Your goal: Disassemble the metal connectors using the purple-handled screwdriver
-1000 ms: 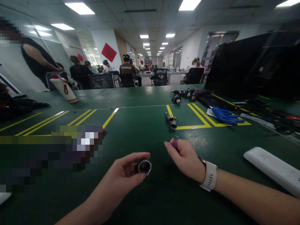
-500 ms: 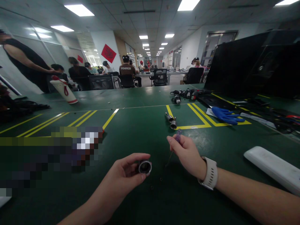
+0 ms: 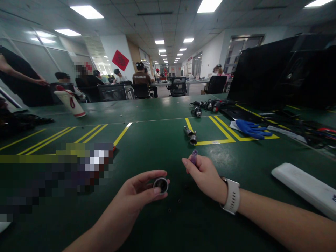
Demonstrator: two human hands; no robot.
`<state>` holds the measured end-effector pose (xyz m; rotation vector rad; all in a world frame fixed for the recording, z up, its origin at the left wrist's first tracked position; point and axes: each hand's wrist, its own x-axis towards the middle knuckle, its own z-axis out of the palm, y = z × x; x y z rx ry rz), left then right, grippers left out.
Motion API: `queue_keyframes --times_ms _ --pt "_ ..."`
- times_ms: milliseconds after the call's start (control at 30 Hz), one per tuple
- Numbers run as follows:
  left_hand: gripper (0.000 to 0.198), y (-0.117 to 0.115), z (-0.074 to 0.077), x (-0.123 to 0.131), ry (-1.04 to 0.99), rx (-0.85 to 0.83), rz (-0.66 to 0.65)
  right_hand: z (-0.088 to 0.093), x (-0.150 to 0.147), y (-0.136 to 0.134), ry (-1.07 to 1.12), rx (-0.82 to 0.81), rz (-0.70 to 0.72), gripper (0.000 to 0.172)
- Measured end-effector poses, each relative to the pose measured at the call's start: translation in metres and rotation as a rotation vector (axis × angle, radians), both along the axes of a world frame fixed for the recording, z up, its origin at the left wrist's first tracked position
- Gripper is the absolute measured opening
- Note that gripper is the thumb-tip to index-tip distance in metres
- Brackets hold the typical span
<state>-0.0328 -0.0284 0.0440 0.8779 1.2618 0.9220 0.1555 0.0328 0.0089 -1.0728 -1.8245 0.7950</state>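
Grey metal rests in the fingers of your left hand (image 3: pixel 141 190): a short hollow collar (image 3: pixel 162 184), grasped between thumb and fingertips, its round mouth turned toward you. Your thumb has just moved up from under the lower rim onto the near edge, partly covering the opening; the hold looks firmer, though less of the inside is exposed. Your right hand (image 3: pixel 207 176) is curled around a translucent purple handle (image 3: pixel 194 156), probably a screwdriver's. Half a second ago it leaned to the right and showed a thin shaft; now it stands more upright and lower, and the shaft cannot be made out. Handle and collar are apart, so the tool seems not to be at work on it.

Below, on the green tabletop (image 3: pixel 147 150), lie two small dark rings, one (image 3: pixel 179 201) slightly farther from you than the other (image 3: pixel 169 210). Beyond your right hand, two metal fittings (image 3: pixel 193 140) lie together by yellow tape (image 3: pixel 204 143). Farther right is a blue glove (image 3: pixel 249 128); far left stands a tilted-looking white container (image 3: pixel 77 108).
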Motion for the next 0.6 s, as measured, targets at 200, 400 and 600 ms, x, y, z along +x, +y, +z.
queue_keyframes --times_ms 200,400,600 --pt "0.022 0.002 0.001 0.0 -0.21 0.0 0.061 0.008 0.002 0.007 0.013 -0.239 0.211 0.028" --pt "0.024 0.003 -0.001 -0.001 -0.308 -0.019 0.095 0.021 0.012 0.019 0.03 -0.595 0.6 0.039" --pt "0.026 0.004 0.002 0.0 -0.346 -0.045 0.115 0.029 0.021 0.026 0.146 -0.71 0.733 0.033"
